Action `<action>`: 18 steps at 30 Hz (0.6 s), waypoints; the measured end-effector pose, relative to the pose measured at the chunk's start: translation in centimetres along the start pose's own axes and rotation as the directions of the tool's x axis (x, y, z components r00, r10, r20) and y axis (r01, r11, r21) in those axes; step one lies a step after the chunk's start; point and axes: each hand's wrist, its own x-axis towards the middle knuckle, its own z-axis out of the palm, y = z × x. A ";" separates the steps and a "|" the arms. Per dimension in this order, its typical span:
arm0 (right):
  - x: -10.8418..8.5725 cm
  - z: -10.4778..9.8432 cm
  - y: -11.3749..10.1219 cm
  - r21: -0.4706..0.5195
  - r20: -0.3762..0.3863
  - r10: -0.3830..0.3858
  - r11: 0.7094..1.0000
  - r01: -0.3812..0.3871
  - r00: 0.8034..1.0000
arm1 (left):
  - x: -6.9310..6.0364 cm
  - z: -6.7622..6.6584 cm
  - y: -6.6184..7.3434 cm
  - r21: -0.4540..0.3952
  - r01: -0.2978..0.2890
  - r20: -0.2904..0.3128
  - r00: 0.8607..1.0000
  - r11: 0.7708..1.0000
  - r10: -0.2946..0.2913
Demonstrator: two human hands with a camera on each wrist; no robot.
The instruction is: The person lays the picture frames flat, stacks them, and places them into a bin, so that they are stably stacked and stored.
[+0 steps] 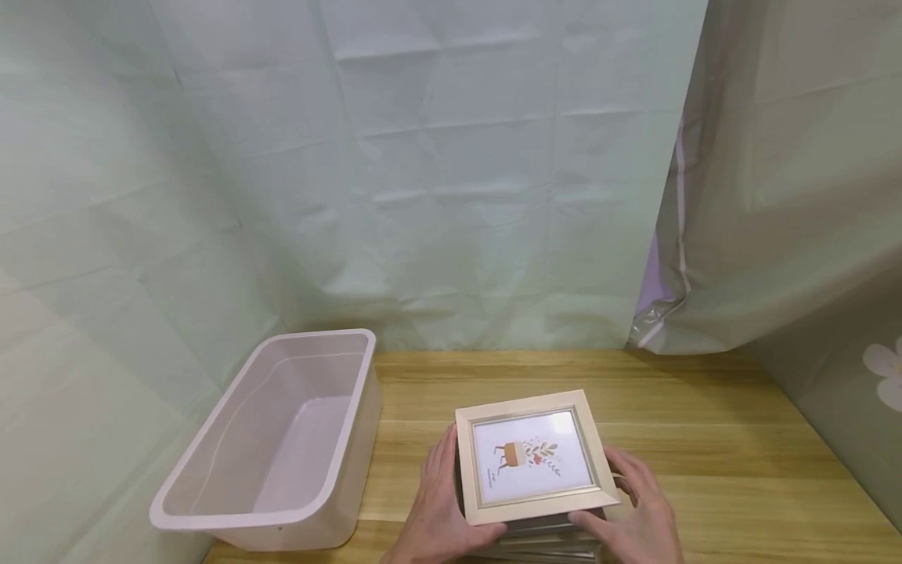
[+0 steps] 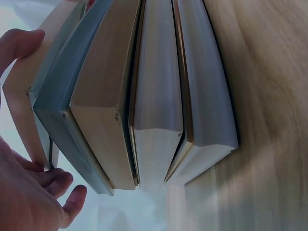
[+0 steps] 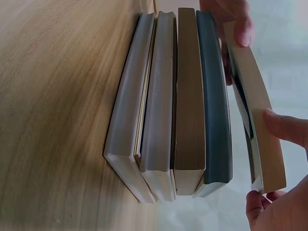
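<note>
Both hands grip a cream picture frame [image 1: 535, 513] with a plant-in-pot print under its glazing. At its left side is my left hand [image 1: 440, 505], thumb at the near edge. My right hand [image 1: 643, 513] holds the right side, thumb at the near right corner. Below lies a stack of frames: a blue-grey frame [image 3: 215, 101] uppermost, then a brown frame [image 3: 189, 106], then two pale grey frames [image 2: 156, 86]. In the right wrist view, a gap shows between the held frame and the stack; the held frame is tilted relative to it.
A pale plastic bin [image 1: 352, 462] stands on the wooden table [image 1: 719, 454], left of the stack; nothing is visible inside it. Pale sheeting [image 1: 451, 196] hangs behind and at the left, and a grey-brown curtain [image 1: 796, 180] at the right.
</note>
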 end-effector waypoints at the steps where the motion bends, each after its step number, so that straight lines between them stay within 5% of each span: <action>1: 0.1 0.0 0.0 0.002 0.004 0.004 1.000 -0.004 1.000 | 0.0 0.0 0.0 0.005 0.007 0.005 1.000 1.000 -0.007; 9: 0.6 0.0 0.0 -0.002 0.068 0.079 0.997 -0.079 0.995 | 0.2 -0.4 0.2 0.011 0.051 0.039 0.998 0.999 -0.051; 18: 1.1 0.1 -0.3 -0.025 0.191 0.225 0.974 -0.224 0.956 | 0.2 -0.3 0.0 0.041 0.065 0.038 0.997 0.997 -0.067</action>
